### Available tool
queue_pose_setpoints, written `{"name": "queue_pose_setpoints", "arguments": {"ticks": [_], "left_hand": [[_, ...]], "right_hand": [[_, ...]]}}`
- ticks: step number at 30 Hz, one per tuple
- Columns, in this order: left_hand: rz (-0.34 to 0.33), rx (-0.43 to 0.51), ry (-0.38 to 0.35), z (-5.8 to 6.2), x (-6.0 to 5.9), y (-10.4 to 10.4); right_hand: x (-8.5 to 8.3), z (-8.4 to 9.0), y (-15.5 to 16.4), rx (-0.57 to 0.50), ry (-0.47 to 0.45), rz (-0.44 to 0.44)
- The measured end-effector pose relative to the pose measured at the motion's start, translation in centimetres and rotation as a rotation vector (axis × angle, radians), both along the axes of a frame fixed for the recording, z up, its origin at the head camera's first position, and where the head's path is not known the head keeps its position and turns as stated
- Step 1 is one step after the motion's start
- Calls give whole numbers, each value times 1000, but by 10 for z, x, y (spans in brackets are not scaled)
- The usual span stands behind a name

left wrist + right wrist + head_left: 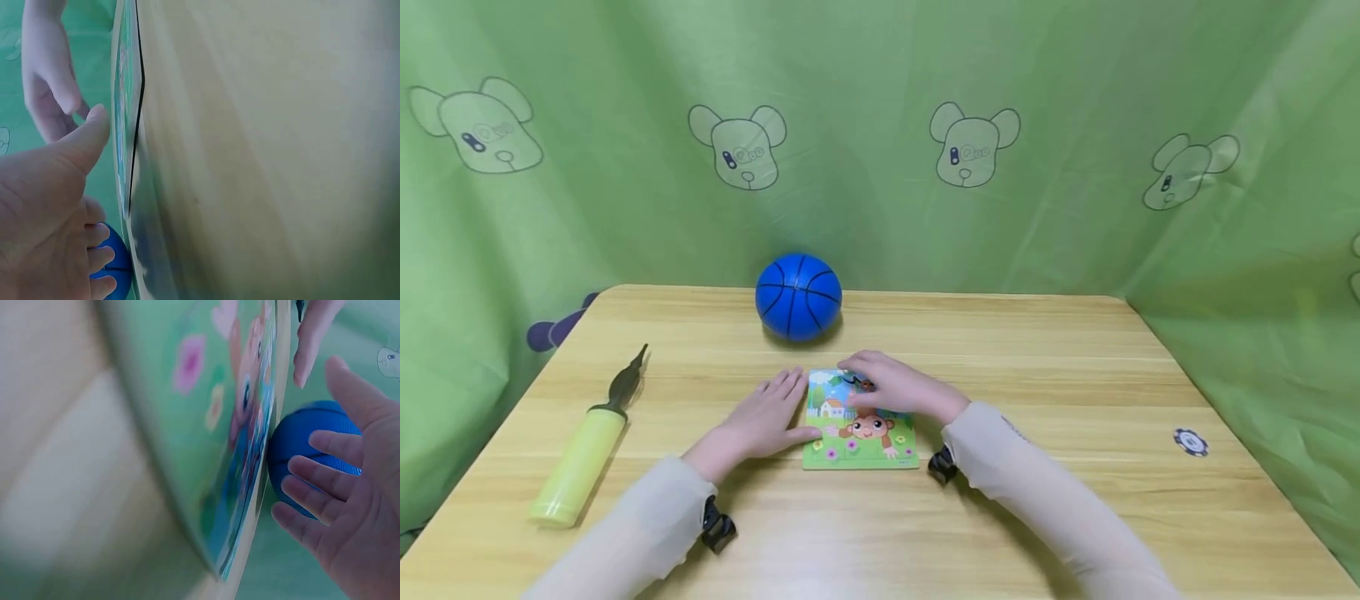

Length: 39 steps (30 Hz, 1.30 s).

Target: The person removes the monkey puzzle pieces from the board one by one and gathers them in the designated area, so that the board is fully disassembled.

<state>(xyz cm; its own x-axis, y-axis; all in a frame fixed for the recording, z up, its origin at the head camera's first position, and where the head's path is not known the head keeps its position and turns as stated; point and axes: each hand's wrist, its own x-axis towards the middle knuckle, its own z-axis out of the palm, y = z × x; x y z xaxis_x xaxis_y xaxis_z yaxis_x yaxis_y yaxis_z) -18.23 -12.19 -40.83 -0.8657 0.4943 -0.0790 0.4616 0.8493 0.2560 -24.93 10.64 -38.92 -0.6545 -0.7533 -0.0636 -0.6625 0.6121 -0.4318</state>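
Observation:
A square picture puzzle (867,450) with a cartoon monkey, a house and flowers lies flat on the wooden table. Beside its left edge is my left hand (767,422), fingers straight and pointing away from me, thumb reaching to the puzzle's edge. Over the puzzle's upper right part my right hand (898,387) hovers palm down and covers some of the picture. The right wrist view shows that hand's fingers (322,478) spread and loosely bent, with nothing between them. Neither hand holds anything.
Behind the puzzle sits a blue ball (798,297) with black lines. On the left lies a yellow hand pump (580,467) with a dark nozzle. A poker chip (1191,442) lies at the right. Green curtains (865,225) hang around the table (1045,350).

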Motion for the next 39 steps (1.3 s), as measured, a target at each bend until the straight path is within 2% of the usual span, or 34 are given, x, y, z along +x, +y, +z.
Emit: {"name": "queue_pose_setpoints", "arguments": {"ticks": [6, 10, 20, 39], "left_hand": [[-20, -32, -55, 3, -3, 5], [-35, -43, -80, 2, -3, 6], [-90, -66, -85, 3, -2, 11], [-50, -89, -81, 1, 5, 17]], "right_hand": [[-7, -4, -19, 30, 3, 43], [-9, -5, -25, 58, 2, 31], [-11, -1, -32, 138, -35, -13], [-18, 4, -41, 230, -110, -27]]}}
